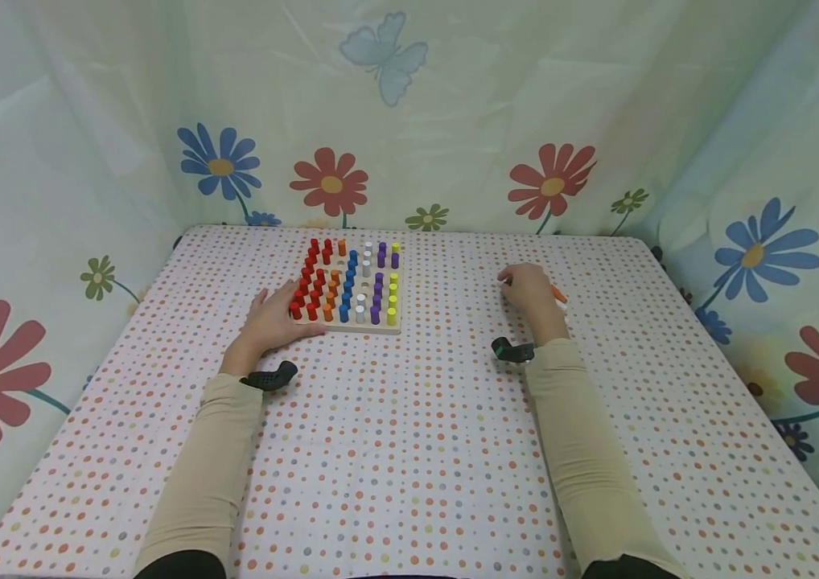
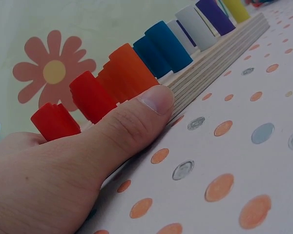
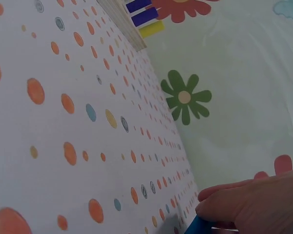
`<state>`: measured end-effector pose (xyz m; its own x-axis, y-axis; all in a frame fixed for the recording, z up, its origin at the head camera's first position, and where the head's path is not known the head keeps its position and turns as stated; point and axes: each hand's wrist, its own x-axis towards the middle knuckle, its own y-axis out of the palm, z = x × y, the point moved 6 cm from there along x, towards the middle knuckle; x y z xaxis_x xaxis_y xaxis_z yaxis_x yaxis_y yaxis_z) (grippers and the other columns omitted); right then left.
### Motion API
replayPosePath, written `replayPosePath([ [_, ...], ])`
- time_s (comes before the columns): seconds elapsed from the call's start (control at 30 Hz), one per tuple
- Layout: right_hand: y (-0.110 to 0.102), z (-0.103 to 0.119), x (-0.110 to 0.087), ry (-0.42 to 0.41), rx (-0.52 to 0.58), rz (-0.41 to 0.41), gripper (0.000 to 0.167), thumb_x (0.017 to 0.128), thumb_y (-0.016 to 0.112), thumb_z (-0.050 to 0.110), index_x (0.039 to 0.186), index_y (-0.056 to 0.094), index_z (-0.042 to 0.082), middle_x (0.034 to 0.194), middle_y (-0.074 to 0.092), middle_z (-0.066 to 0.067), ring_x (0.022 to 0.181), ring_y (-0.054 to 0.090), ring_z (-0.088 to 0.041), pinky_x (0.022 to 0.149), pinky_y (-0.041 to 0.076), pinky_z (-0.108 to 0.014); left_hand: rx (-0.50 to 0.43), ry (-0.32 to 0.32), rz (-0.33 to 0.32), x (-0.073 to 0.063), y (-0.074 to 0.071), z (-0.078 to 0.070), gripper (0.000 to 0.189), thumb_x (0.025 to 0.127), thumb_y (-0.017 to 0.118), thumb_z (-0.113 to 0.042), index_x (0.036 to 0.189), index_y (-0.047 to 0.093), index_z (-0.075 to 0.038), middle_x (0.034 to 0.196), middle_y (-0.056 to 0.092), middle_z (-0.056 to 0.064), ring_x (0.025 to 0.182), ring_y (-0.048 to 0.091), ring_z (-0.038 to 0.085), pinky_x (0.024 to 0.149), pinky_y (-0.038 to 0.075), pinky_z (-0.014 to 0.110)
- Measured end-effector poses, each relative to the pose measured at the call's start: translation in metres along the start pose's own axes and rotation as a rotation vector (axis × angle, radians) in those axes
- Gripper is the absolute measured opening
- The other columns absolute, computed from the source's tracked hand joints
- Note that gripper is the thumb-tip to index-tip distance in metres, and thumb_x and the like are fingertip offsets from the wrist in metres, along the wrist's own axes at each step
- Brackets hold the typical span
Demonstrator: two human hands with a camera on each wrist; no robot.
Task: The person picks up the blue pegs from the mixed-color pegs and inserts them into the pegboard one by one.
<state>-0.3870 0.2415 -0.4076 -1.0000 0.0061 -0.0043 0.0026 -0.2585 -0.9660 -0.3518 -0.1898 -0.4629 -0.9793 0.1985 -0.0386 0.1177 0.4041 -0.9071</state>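
A wooden pegboard (image 1: 351, 327) stands left of centre in the head view, filled with rows of red, orange, blue, white, purple and yellow pegs; a few holes show between them. My left hand (image 1: 274, 320) grips its near left corner. In the left wrist view the thumb lies along the board's layered front edge (image 2: 224, 61), beside the red pegs (image 2: 90, 95); the other fingers are mostly hidden. Away to the right, my right hand (image 1: 529, 291) pinches a blue peg (image 3: 199, 226), partly cut off in the right wrist view. An orange peg (image 1: 559, 294) lies just beyond that hand.
A white peg (image 1: 561, 300) lies by the orange one, partly hidden by the right hand. The dotted tablecloth (image 1: 395, 450) covers the table. A flowered curtain (image 1: 453, 121) hangs behind and at both sides.
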Motion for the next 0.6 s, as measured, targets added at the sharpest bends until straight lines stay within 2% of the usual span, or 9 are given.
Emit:
replayPosePath([
  [0.17, -0.002, 0.010, -0.003, -0.001, 0.048, -0.037, 0.029, 0.094, 0.050, 0.009, 0.120, 0.062, 0.002, 0.121, 0.057, -0.022, 0.113, 0.053, -0.037, 0.097, 0.043, -0.051, -0.005, -0.005, 0.008, -0.001, -0.001, -0.002, 0.129, 0.059, 0.055, -0.089, 0.152, 0.020, -0.006, 0.158, 0.021, 0.015, 0.146, 0.018, 0.031, 0.118, -0.005, 0.054],
  [0.3, -0.002, 0.020, -0.005, -0.049, 0.067, -0.097, 0.028, 0.095, 0.050, 0.008, 0.118, 0.064, 0.001, 0.120, 0.060, -0.021, 0.113, 0.055, -0.035, 0.095, 0.046, -0.049, -0.003, -0.009, 0.007, -0.001, -0.002, -0.003, 0.129, 0.059, 0.056, -0.088, 0.152, 0.021, -0.006, 0.158, 0.021, 0.015, 0.146, 0.018, 0.031, 0.118, -0.004, 0.054],
  [0.43, 0.000, 0.031, -0.004, -0.082, 0.110, -0.147, 0.026, 0.096, 0.051, 0.009, 0.116, 0.065, 0.002, 0.117, 0.063, -0.019, 0.109, 0.057, -0.032, 0.092, 0.048, -0.046, -0.009, -0.013, 0.006, -0.002, -0.003, -0.004, 0.128, 0.059, 0.057, -0.087, 0.151, 0.021, -0.006, 0.158, 0.021, 0.015, 0.146, 0.018, 0.031, 0.118, -0.003, 0.054],
  [0.6, -0.002, 0.046, -0.006, -0.117, 0.194, -0.248, 0.023, 0.095, 0.053, 0.010, 0.113, 0.065, 0.003, 0.111, 0.062, -0.016, 0.101, 0.061, -0.028, 0.085, 0.053, -0.040, -0.015, -0.022, 0.010, -0.001, -0.004, -0.005, 0.130, 0.058, 0.057, -0.089, 0.151, 0.022, -0.006, 0.158, 0.021, 0.014, 0.146, 0.018, 0.030, 0.118, -0.003, 0.053],
])
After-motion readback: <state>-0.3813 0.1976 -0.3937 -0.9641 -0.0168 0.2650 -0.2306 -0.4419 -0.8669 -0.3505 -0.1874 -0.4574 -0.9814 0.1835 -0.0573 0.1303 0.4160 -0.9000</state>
